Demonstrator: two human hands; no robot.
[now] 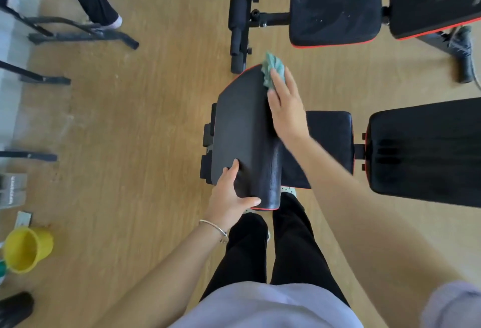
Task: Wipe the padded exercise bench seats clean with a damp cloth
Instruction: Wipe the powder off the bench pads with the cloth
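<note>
- A person is standing over a black padded bench pad [242, 129], which is lying directly ahead of the legs, its long axis running away from the body toward the far red-trimmed end.
- The right hand [286, 111] is reaching to that far end, fingers stretched almost flat, pressing a green cloth [272, 68] against the pad's upper right edge; the cloth is bunching out beyond the fingertips.
- The left hand [230, 196] is steadying the near end, open and spread, fingers lying on the top surface and the thumb hooking round the near rim; it is holding nothing else.
- With the cloth at the far end and the pad stretching back toward the body, the next stroke is likely calling for a pull along that long axis, toward the bracing left hand.
- Motion blur is softening the cloth, so whether it is damp cannot be told.
- A second bench's seat pad [335, 8] is waiting beyond, looking dusty.
- A yellow bucket [26, 248] is sitting on the wooden floor well off to the left.
</note>
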